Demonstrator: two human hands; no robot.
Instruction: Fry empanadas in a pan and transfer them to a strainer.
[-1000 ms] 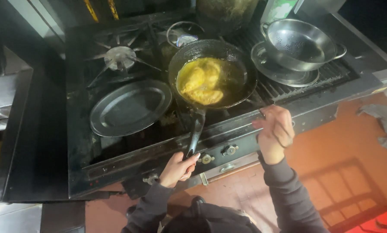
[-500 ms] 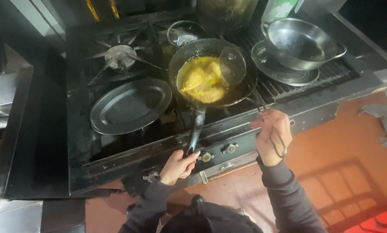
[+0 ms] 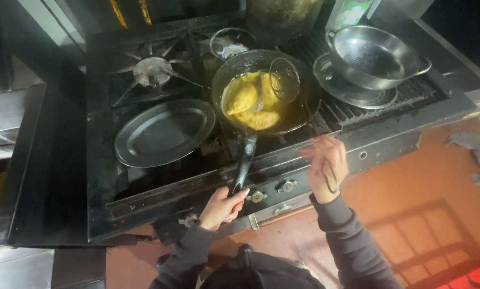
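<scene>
Left hand [image 3: 222, 207] clenched on pan handle [image 3: 244, 163], right hand [image 3: 325, 166] raised, gripping skimmer [image 3: 284, 80].

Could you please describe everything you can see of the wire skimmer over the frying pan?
The wire skimmer is a round, shallow mesh basket of thin metal on a long wire handle. The right hand grips the handle's looped end. The basket is tilted on edge inside the dark frying pan, above the yellow fried pieces; whether it touches them cannot be told. It looks empty.
</scene>
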